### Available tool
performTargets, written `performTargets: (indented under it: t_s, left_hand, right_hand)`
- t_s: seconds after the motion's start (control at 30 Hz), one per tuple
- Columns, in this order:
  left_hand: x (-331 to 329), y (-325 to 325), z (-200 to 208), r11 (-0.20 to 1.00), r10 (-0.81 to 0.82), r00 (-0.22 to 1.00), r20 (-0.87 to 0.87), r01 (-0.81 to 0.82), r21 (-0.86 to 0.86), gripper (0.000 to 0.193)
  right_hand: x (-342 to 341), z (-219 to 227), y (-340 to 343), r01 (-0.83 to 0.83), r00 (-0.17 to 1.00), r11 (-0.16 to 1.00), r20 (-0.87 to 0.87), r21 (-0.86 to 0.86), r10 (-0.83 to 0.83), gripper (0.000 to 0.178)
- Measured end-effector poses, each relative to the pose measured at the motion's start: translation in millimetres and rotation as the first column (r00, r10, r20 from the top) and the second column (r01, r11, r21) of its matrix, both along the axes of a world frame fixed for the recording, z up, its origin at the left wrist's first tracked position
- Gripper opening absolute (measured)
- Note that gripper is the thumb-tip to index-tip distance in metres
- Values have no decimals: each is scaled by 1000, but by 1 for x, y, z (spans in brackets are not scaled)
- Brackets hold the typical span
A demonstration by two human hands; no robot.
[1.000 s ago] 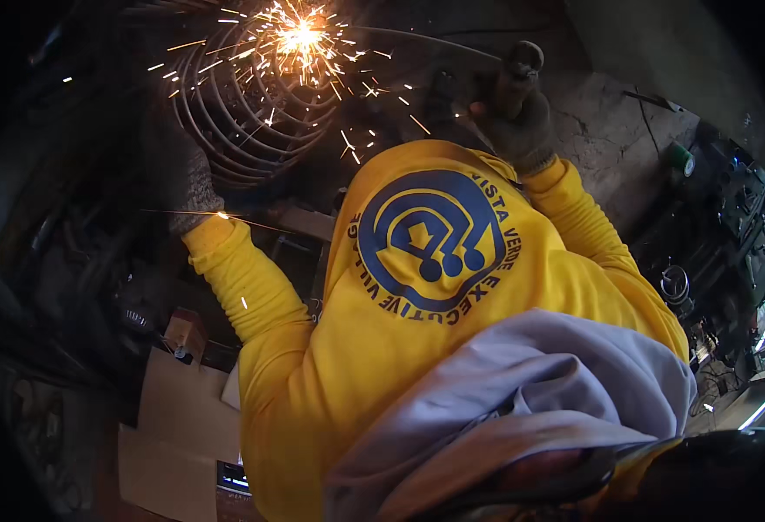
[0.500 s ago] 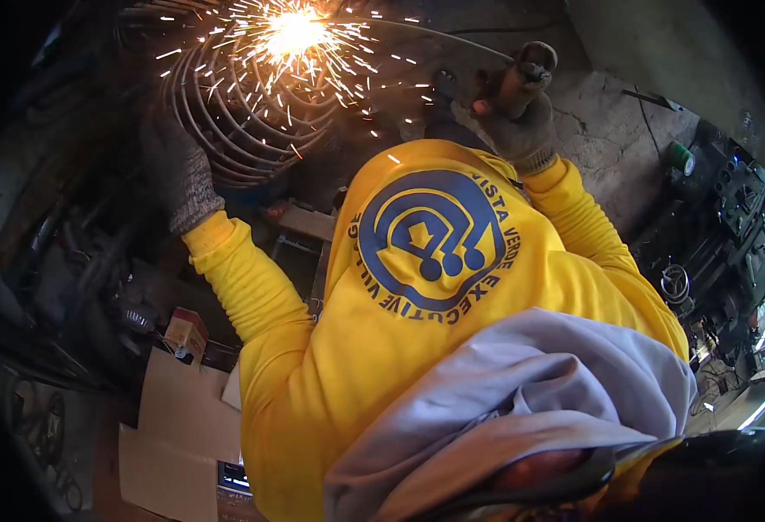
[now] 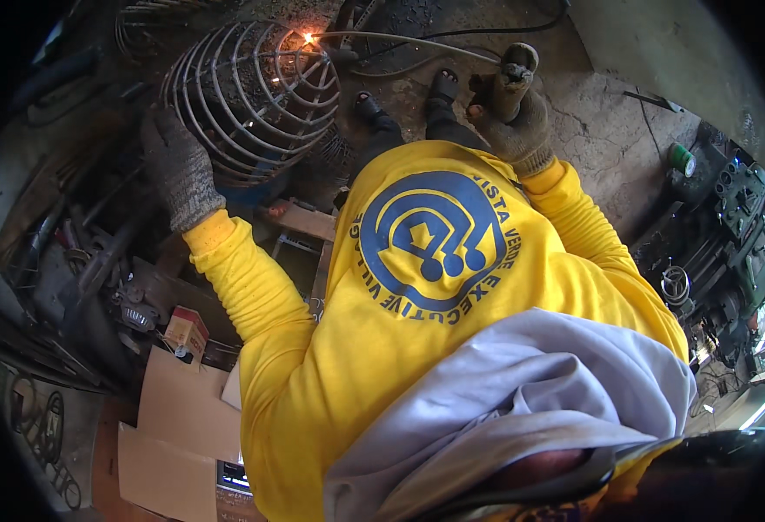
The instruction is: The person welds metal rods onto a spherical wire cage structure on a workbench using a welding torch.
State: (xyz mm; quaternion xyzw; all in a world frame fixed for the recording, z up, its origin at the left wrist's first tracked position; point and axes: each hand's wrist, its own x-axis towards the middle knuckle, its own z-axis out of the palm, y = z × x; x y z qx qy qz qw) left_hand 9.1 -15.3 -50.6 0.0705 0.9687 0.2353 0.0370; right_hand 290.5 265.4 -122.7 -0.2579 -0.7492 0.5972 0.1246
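In the head view, the cage (image 3: 252, 104), made of curved metal rods, stands at the far left, on the floor side beyond the wearer's feet. The left hand (image 3: 178, 170), in a grey knit glove, is at the cage's left side; its fingers are in shadow, and I cannot tell whether they grip a rod or only rest against it. The right hand (image 3: 522, 117), also gloved, is at the far right, its fingers closed around the holder (image 3: 516, 70). From the holder a thin rod (image 3: 417, 40) runs left to the cage's far right edge, where a small orange glow (image 3: 309, 37) shows at its tip. A black cable (image 3: 487, 33) lies on the floor (image 3: 604, 130) beyond. The sandals (image 3: 444, 84) are between cage and right hand. Near left are a small box (image 3: 186, 333) and open cardboard (image 3: 178, 404); on the right, a green can (image 3: 683, 160) sits beside dark machinery (image 3: 744, 200)
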Motion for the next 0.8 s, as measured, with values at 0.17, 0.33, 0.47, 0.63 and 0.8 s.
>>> performTargets:
  t_s: [0.17, 0.33, 0.47, 0.63, 0.8]
  left_hand:
    - [2, 4, 4, 1000, 21, 1000, 22, -21, 3, 51]
    - [3, 7, 5, 999, 33, 999, 33, -32, -9, 50]
    - [1, 2, 2, 1000, 23, 999, 24, -23, -2, 49]
    - [-4, -1, -7, 997, -59, 998, -37, 58, -44, 47]
    - [-3, -17, -16, 983, -183, 981, -61, 183, -6, 48]
  right_hand:
    - [0, 1, 0, -11, 1000, 999, -14, 32, 12, 42]
    - [-1, 3, 0, -28, 1000, 998, 0, 55, 28, 43]
    - [-1, 3, 1, -30, 999, 998, 12, 52, 30, 42]
    - [-4, 6, -2, 71, 997, 957, 56, -280, -58, 40]
    - [-13, 5, 7, 136, 991, 809, 86, -572, -106, 30]
